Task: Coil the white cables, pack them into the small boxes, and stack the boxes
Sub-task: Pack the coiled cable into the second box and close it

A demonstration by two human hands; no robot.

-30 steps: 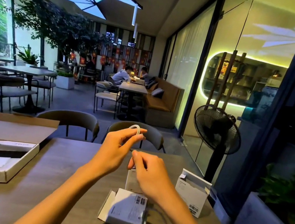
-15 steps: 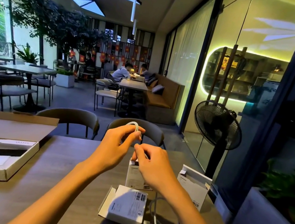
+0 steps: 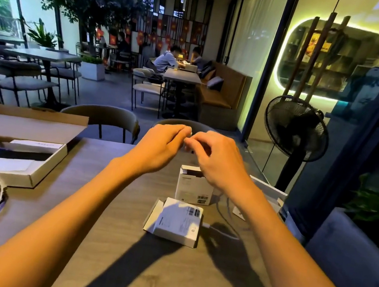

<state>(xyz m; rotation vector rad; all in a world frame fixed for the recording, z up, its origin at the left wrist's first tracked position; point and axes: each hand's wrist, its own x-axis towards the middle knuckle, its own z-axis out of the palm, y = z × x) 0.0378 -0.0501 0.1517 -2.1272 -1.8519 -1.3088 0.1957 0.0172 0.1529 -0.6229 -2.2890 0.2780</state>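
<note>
From the head view, the left hand [image 3: 160, 148] and right hand [image 3: 218, 160] meet fingertip to fingertip above the grey wooden table [image 3: 116, 244], pinching a thin white cable [image 3: 187, 140] barely visible between them. Below stands an open small white cardboard box [image 3: 192, 185], with a flat white box [image 3: 178, 221] nearer and another white cable [image 3: 221, 231] trailing beside it.

One small white box [image 3: 194, 187] stands upright on my bench [image 3: 97, 240], top flap open, barcode low on its near face. A second white box [image 3: 176, 221] lies flat just in front of it, barcode label up, side flap open to the left. A white cable [image 3: 220, 231] runs along the bench right of both boxes. A third box [image 3: 267, 194] sits further right, partly hidden.
</note>
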